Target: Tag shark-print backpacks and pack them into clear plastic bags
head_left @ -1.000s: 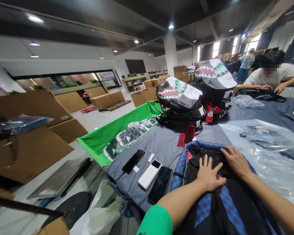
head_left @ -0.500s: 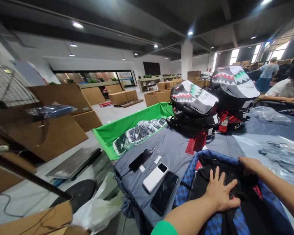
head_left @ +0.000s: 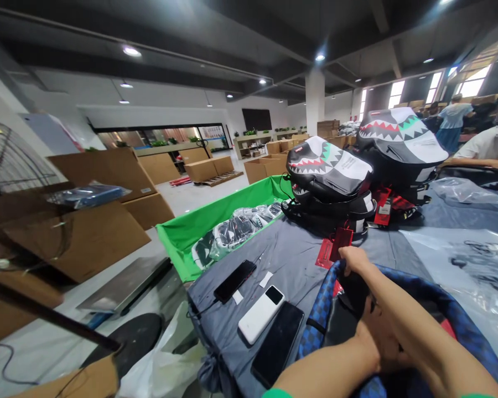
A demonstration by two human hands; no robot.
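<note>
A blue-and-black checkered backpack [head_left: 321, 309] lies on the grey cloth at the lower right, its black inner side facing up. My right hand [head_left: 354, 260] reaches across to its far left corner, the fingers closed on the edge. Beneath my right forearm, my left hand [head_left: 375, 329] is down against the backpack's black inner part; its fingers are mostly hidden. Red hang tags [head_left: 332, 250] lie just beyond the right hand. To the left of the backpack are a white power bank [head_left: 261, 315], a black phone [head_left: 279, 342] and another dark phone [head_left: 234, 280].
Stacked shark-mouth backpacks [head_left: 330, 171] stand at the table's far side, with a second stack [head_left: 402, 138] behind. A green bin [head_left: 174, 249] holds plastic-wrapped bags. Clear plastic bags [head_left: 481, 265] lie at right. A co-worker [head_left: 483, 143] sits at far right. Cardboard boxes [head_left: 78, 237] stand left.
My right hand has moved left from the backpack's far right edge to its far left corner, crossing over my left arm. My left hand, spread flat before, is now lower and partly covered.
</note>
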